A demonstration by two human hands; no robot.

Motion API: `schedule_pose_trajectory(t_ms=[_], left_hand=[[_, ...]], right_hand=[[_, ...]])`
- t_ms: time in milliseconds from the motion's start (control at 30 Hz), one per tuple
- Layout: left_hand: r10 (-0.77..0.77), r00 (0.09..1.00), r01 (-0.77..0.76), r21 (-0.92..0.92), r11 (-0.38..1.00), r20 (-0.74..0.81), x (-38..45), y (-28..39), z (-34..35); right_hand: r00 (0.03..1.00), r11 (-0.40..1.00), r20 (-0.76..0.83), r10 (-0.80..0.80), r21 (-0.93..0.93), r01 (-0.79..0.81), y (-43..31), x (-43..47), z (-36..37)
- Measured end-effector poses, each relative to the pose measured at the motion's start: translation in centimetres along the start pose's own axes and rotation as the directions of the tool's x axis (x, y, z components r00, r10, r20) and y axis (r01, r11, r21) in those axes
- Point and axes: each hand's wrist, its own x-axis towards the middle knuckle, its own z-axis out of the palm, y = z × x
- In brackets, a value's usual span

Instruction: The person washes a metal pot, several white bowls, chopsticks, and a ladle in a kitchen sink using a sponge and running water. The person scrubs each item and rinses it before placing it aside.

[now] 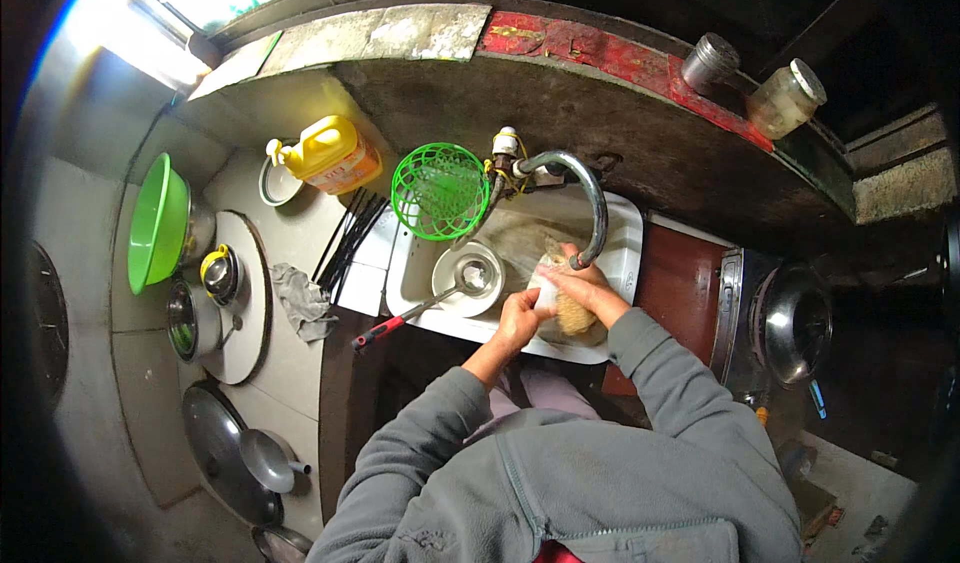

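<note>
Over the white sink (628, 263), my left hand (519, 317) grips a small white object (547, 294), too blurred to name. Across its upper right side lies my right hand (581, 287), fingers stretched toward the left hand; whether it grips anything is hard to see. A tan, fibrous or bristly thing (575, 312) shows just below the right hand, partly hidden by it. The curved metal faucet (596, 195) ends right above my right hand. To the left of my hands, a ladle (474, 275) with a red and black handle rests across a white bowl (444, 290) in the sink.
A green plastic basket (440, 192) sits at the sink's back left corner. Leftward are a yellow jug (330, 154), black chopsticks (346, 237), a grey rag (304, 304), a round board (251, 338) and a green basin (156, 222). A wok (795, 323) stands at right.
</note>
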Motion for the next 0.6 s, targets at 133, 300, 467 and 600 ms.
schedule_pose_trajectory(t_ms=[133,300,467,600], left_hand=[[0.096,0.995,-0.097,0.202,0.975,0.013,0.6,0.8,2.4],[0.016,0.919,-0.380,0.873,0.305,0.394,-2.0,2.9,-0.9],[0.454,0.890,-0.315,0.688,0.654,-0.024,-1.7,3.1,-1.5],[-0.069,0.977,0.057,-0.064,0.996,-0.202,-0.4,3.5,-2.4]], right_hand=[[0.987,0.983,-0.014,-0.158,0.093,0.159,3.8,0.9,-1.7],[0.879,0.997,0.470,0.079,-0.036,-0.071,0.0,1.8,-5.4],[0.996,0.867,-0.008,-0.086,0.492,0.079,7.7,-0.6,-0.8],[0.993,0.741,0.035,0.109,0.664,-0.104,5.9,-2.6,2.6]])
